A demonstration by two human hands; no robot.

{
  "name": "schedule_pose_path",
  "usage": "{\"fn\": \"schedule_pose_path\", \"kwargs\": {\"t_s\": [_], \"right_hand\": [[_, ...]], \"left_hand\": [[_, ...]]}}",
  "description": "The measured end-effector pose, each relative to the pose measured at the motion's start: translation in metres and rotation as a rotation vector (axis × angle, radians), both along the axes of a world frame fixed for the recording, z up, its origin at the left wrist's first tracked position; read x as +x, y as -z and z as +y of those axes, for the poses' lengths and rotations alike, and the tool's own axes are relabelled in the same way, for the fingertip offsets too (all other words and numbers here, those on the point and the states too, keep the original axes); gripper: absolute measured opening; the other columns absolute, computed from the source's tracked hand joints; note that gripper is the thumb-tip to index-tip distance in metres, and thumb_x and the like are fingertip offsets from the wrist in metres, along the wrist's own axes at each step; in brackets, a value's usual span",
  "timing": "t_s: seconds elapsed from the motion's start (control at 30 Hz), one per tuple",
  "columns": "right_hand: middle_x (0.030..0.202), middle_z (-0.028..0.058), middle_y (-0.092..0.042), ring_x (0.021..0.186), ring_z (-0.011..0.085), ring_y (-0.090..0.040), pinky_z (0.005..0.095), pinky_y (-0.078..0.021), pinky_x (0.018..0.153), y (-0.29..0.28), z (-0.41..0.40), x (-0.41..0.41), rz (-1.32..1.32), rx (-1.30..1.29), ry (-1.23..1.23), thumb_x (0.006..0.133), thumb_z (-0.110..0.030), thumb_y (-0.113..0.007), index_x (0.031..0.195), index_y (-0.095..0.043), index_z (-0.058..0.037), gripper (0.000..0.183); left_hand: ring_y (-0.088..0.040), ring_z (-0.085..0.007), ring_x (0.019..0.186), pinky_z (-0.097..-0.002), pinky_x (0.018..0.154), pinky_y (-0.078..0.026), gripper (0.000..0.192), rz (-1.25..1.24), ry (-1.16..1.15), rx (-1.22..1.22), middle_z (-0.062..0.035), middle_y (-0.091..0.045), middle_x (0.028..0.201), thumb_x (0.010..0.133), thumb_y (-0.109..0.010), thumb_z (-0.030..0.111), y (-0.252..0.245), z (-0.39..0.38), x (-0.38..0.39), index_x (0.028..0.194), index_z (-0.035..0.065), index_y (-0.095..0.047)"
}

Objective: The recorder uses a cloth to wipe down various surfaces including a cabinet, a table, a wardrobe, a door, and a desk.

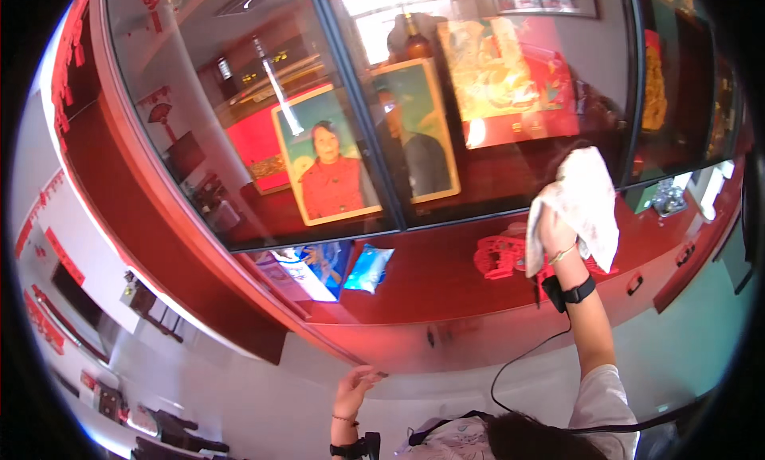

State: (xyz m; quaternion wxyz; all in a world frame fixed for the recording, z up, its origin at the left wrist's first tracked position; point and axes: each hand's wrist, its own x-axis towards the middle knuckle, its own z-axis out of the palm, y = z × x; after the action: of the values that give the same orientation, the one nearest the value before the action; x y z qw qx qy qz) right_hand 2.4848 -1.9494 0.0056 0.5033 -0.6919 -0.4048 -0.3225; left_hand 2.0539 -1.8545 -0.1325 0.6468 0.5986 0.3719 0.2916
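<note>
My right hand (pixel 557 231) is raised with a white, stained cloth (pixel 588 197) draped over and around its fingers. The cloth lies against the sliding glass door (pixel 514 179) of a red wooden cabinet, and it hides most of the fingers. Low in front of the cabinet, my left hand (pixel 354 389) hangs with loosely bent fingers and nothing visible in it. Behind the glass stand two framed portraits, one on the left (pixel 329 179) and one partly behind the door's dark metal frame (pixel 427 155). A red and gold box (pixel 508 89) is to their right.
On the ledge under the glass lie a blue packet (pixel 369 268), a blue and white carton (pixel 314 271) and red cut-out decorations (pixel 499 257). Clear glassware (pixel 669 197) stands farther right. A black cable (pixel 508 364) runs from my right wristband. Dark wooden furniture (pixel 173 430) is at lower left.
</note>
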Motion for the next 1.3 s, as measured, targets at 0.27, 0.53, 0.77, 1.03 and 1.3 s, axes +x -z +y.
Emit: {"fn": "schedule_pose_path", "kwargs": {"t_s": [0.27, 0.53, 0.77, 1.03, 1.3], "right_hand": [[0.112, 0.0163, -0.05, 0.107, 0.0312, -0.046, 0.0413, -0.0321, 0.094, -0.05, 0.129, -0.168, -0.365, -0.477, 0.09, 0.076, -0.028, -0.054, 0.112, -0.051, -0.0068, 0.041], [0.118, 0.0114, -0.048, 0.11, 0.0243, -0.044, 0.0342, -0.032, 0.097, -0.068, 0.26, -0.306, -0.23, -0.107, -0.541, 0.082, -0.029, -0.05, 0.117, -0.047, -0.008, 0.041], [0.115, 0.0114, -0.05, 0.107, 0.0247, -0.047, 0.0348, -0.0336, 0.095, -0.207, 0.259, -0.378, -0.934, -0.532, -0.491, 0.079, -0.025, -0.051, 0.111, -0.051, -0.0103, 0.035], [0.131, 0.0158, -0.037, 0.124, 0.0289, -0.03, 0.034, -0.019, 0.105, -0.339, 0.217, -0.231, -0.467, -0.274, 0.144, 0.089, -0.043, -0.029, 0.126, -0.04, -0.0098, 0.051], [0.114, 0.0201, -0.051, 0.113, 0.0327, -0.043, 0.0355, -0.0323, 0.094, -0.408, 0.219, -0.182, -0.554, 0.281, 0.387, 0.087, -0.038, -0.039, 0.118, -0.047, -0.0045, 0.046]], "left_hand": [[-0.058, -0.02, 0.086, -0.0293, 0.078, -0.045, 0.021, -0.156, -0.173, 0.164, -0.012, -0.058, 0.099, 0.084, -0.048, 0.003, -0.026, 0.026, -0.067, 0.104, -0.0015, -0.051], [-0.058, -0.0222, 0.085, -0.035, 0.078, -0.045, 0.028, -0.109, -0.547, 0.155, -0.0123, -0.059, 0.093, 0.083, -0.057, 0.02, 0.054, 0.087, -0.224, 0.101, -0.0016, -0.055], [-0.055, -0.0158, 0.086, -0.0291, 0.078, -0.044, 0.028, -0.082, -0.449, 0.171, -0.01, -0.06, 0.092, 0.084, -0.055, 0.018, 0.05, 0.186, -0.323, 0.103, -0.003, -0.055], [-0.053, -0.0127, 0.078, -0.0263, 0.074, -0.043, 0.019, -0.245, -0.253, 0.376, -0.0051, -0.06, 0.084, 0.086, -0.053, 0.015, 0.01, 0.267, -0.268, 0.101, 0.0035, -0.056], [-0.056, -0.014, 0.076, -0.0271, 0.071, -0.045, 0.017, -0.36, -0.139, 0.171, -0.0073, -0.061, 0.081, 0.085, -0.054, 0.013, 0.046, 0.307, -0.256, 0.098, 0.0024, -0.056]]}}
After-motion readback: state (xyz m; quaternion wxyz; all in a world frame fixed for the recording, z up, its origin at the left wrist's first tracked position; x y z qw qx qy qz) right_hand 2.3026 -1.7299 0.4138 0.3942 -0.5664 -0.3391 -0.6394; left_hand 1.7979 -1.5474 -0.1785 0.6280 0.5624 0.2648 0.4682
